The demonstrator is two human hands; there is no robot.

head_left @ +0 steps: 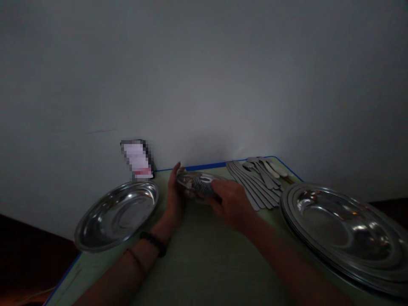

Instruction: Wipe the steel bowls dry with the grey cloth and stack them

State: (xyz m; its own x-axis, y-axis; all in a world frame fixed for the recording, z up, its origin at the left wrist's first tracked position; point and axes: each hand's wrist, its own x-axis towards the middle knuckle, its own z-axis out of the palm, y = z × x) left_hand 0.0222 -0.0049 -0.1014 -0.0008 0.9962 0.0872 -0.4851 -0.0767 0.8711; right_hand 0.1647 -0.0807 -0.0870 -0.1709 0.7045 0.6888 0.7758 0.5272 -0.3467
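Both my hands meet at the middle of a pale green table (204, 263). My left hand (174, 199) stands on edge with its fingers straight up against the left side of a small shiny metal dish (191, 180). My right hand (231, 203) is closed on a dark-handled metal utensil (204, 187) that lies over that dish. The scene is dim and the dish is partly hidden by my fingers.
A steel plate (116, 214) lies at the left. A stack of larger steel plates (344, 231) sits at the right. Several spoons and knives (258, 180) lie in a row at the back right. A blurred-out card (137, 159) leans against the grey wall.
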